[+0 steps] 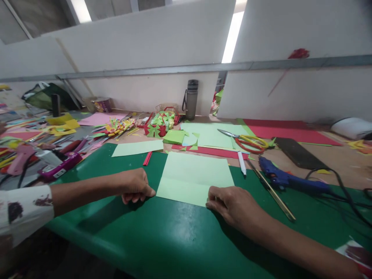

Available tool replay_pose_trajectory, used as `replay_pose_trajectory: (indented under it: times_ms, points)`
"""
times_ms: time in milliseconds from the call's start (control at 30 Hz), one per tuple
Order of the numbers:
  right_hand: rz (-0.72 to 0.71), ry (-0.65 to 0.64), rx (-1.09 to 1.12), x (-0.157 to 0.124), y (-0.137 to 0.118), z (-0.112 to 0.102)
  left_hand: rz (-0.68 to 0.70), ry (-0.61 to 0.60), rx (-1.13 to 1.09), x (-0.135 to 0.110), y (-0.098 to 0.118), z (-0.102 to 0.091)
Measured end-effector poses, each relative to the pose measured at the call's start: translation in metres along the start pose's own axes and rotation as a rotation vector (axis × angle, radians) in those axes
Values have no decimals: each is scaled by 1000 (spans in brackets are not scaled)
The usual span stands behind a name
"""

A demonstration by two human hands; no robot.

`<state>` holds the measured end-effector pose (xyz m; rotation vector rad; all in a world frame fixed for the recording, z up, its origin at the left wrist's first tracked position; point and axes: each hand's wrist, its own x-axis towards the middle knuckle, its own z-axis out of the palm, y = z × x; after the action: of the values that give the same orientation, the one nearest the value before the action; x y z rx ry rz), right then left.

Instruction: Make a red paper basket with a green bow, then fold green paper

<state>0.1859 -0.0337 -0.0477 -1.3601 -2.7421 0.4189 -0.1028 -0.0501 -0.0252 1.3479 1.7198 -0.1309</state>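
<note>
A light green sheet of paper (194, 172), with a faint crease across it, lies on the green mat (180, 232) in front of me. My right hand (226, 203) pinches its near edge at the right corner between thumb and fingers. At the near left corner is my left hand (136, 186), fingers curled and closed, a fingertip against the paper. Its exact grip there is hard to make out. Beyond the left hand lie a narrower light green paper strip (136, 148) and a small red strip (147, 158).
To the right are a white marker (241, 164), a gold-coloured stick (274, 193), a blue glue gun (290, 180) with its cord, scissors (247, 141) and a dark phone (299, 153). Behind stands a grey bottle (191, 100). A purple tool (61, 166) and paper scraps crowd the left.
</note>
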Motion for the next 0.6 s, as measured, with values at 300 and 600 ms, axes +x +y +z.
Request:
replay_pose_trajectory:
  times_ms: [300,600]
  points:
    - [-85,184,152,6,18,-23,539,511,528,-18,16,28]
    - [66,213,92,4,39,-31,985,544,1055,0,58,87]
